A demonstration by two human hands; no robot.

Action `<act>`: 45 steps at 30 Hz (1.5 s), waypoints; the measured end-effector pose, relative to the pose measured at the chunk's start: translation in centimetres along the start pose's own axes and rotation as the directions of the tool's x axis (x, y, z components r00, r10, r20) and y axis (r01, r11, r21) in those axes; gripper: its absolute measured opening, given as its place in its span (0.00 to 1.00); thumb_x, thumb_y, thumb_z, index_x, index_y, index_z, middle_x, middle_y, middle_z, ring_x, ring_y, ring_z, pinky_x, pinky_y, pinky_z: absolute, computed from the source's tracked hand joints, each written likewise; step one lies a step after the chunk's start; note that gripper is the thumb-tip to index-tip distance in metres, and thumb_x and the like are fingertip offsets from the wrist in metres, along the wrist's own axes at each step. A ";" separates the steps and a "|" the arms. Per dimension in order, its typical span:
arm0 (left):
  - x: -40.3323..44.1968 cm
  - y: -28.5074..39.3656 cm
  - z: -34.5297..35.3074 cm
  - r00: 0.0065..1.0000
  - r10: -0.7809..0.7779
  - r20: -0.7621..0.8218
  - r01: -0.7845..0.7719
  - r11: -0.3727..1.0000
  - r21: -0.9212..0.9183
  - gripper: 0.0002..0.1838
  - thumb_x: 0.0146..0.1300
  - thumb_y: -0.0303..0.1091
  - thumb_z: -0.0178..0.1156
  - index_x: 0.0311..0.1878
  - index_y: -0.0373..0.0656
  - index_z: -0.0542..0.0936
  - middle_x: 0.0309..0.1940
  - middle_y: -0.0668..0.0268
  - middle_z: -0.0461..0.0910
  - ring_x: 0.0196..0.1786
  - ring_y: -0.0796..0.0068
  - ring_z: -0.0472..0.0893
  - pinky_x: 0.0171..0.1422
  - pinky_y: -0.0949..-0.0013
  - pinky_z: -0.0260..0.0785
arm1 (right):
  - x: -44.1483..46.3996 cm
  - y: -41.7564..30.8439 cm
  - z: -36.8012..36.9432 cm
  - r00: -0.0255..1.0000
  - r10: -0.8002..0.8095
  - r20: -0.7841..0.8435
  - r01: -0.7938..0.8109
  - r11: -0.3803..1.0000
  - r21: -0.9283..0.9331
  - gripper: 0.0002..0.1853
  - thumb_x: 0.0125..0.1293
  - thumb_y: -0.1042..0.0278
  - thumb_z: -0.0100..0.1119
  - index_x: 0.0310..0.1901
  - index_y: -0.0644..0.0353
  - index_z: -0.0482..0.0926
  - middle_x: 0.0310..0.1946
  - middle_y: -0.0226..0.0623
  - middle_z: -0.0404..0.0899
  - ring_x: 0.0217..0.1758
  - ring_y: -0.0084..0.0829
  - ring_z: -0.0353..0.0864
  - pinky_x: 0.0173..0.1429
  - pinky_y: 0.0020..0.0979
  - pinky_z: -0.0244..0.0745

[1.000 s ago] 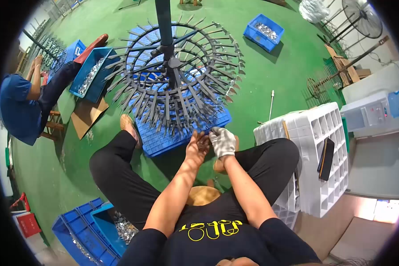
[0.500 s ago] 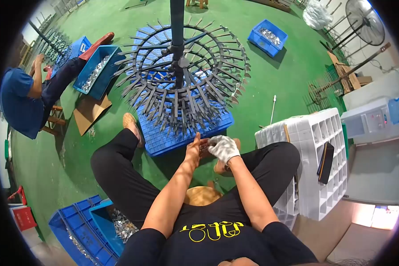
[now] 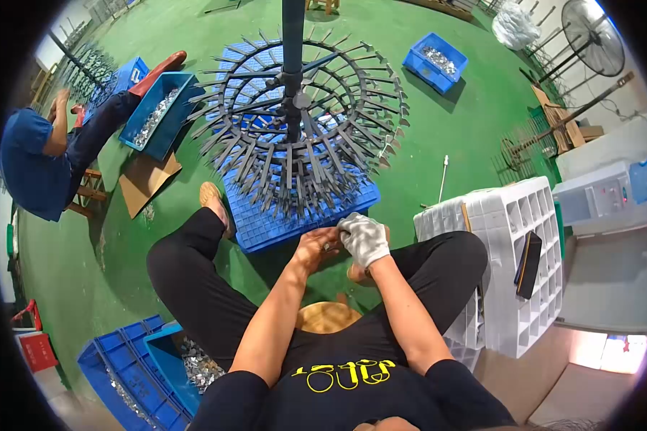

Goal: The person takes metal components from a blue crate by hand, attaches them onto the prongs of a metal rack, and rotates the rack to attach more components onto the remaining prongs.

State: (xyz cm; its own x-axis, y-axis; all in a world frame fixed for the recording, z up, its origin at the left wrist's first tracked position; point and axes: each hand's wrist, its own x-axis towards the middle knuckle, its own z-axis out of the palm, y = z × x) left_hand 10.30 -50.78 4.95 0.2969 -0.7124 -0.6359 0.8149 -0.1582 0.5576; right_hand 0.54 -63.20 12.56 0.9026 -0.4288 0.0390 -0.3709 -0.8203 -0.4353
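In the head view, the person sits with knees wide apart, an arrangement that probably lets both forearms reach forward to the dark spiked rack (image 3: 293, 108). The rack stands directly ahead above a blue crate (image 3: 255, 228), its lower prongs just beyond the hands; the upright pole (image 3: 292, 39) through its middle seems to keep the rings level and the prongs reachable all round. A teal bin (image 3: 164, 350) of small metal pieces (image 3: 200, 368) lies beside the left thigh, likely put there to be near the bare left hand (image 3: 316, 248).

That hand is turned inward, its fingers close together and slightly bent, their tips meeting the gloved right hand (image 3: 365, 239). The glove's fingers curl down over this meeting point, perhaps to steady something small between the two hands. A greyish glint shows by the left fingers, but at this size it could be a metal piece or only a shadow; whether either hand is pinching anything cannot be told.
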 end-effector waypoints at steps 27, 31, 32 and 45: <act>3.4 1.8 3.2 0.882 -0.063 -0.467 -0.139 0.912 -0.385 0.12 0.53 0.36 0.74 0.34 0.49 0.78 0.24 0.74 0.72 0.22 0.83 0.69 0.18 0.79 0.57 | 0.7 0.4 3.2 0.934 0.306 -0.184 -0.289 0.951 0.112 0.09 0.58 0.59 0.62 0.30 0.54 0.84 0.30 0.37 0.84 0.35 0.39 0.83 0.41 0.36 0.77; 3.7 1.9 3.0 0.898 -0.064 -0.436 -0.129 0.907 -0.400 0.06 0.58 0.32 0.68 0.38 0.49 0.82 0.22 0.75 0.70 0.22 0.84 0.67 0.19 0.80 0.58 | 1.3 0.3 3.3 0.931 0.249 -0.266 -0.228 0.968 0.107 0.10 0.58 0.57 0.60 0.27 0.51 0.83 0.28 0.34 0.83 0.33 0.39 0.83 0.38 0.39 0.77; 3.9 1.7 3.0 0.891 -0.078 -0.447 -0.121 0.909 -0.399 0.05 0.61 0.30 0.65 0.41 0.49 0.84 0.22 0.76 0.69 0.22 0.84 0.66 0.19 0.80 0.58 | 1.4 0.4 3.7 0.930 0.235 -0.283 -0.220 0.972 0.086 0.09 0.58 0.57 0.60 0.27 0.51 0.83 0.28 0.33 0.82 0.32 0.38 0.83 0.37 0.39 0.77; 3.9 2.0 3.8 0.858 -0.107 -0.502 -0.128 0.903 -0.411 0.03 0.62 0.30 0.63 0.39 0.48 0.82 0.21 0.76 0.68 0.21 0.84 0.65 0.19 0.81 0.58 | 1.8 0.5 4.4 0.920 0.213 -0.328 -0.218 0.976 0.023 0.11 0.60 0.57 0.58 0.24 0.50 0.81 0.25 0.33 0.82 0.29 0.38 0.83 0.34 0.39 0.77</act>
State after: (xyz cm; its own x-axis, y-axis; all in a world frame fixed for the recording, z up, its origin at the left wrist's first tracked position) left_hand 11.20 -56.46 5.56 0.4174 -0.2507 -0.8735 0.9022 0.2293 0.3653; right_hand 2.96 -62.74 8.46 0.6799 -0.6937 0.2377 -0.5537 -0.6982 -0.4538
